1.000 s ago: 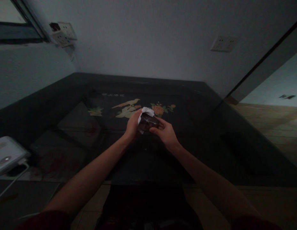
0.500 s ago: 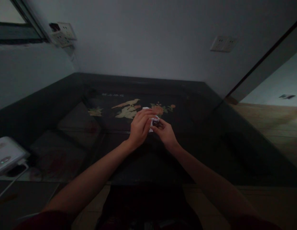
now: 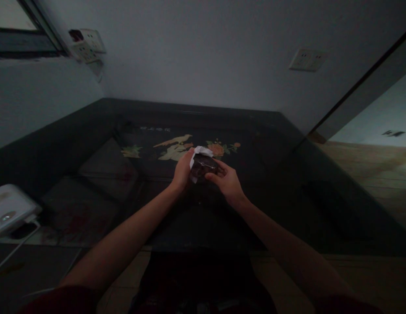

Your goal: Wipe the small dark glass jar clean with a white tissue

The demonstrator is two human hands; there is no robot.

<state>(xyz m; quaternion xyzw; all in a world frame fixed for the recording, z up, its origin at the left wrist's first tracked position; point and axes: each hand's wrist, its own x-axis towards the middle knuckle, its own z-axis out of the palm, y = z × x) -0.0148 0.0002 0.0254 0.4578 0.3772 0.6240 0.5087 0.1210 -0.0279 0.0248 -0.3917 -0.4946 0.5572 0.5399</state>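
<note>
Between my two hands is a dark brown, glossy object (image 3: 204,165) with rounded edges and bright reflections; its exact kind is hard to make out in the dim light. My right hand (image 3: 227,176) grips its right side, with the thumb in front and the fingers behind. A crumpled white tissue (image 3: 203,151) wraps the object's far and left sides. My left hand (image 3: 183,170) holds the tissue against the object's left side, its fingers mostly hidden behind. Both hands are above a dark glass-topped table (image 3: 203,218).
A pattern of birds and flowers (image 3: 175,150) shows through the tabletop. On the left stands a white device (image 3: 13,209) with a cable (image 3: 18,248). Wall sockets (image 3: 308,60) are on the wall behind, and wooden flooring (image 3: 369,163) lies at right.
My left hand has shifted left off the object's top, where its fingers lay over the tissue. Much more of the dark object and tissue now shows. My right hand keeps its grip.
</note>
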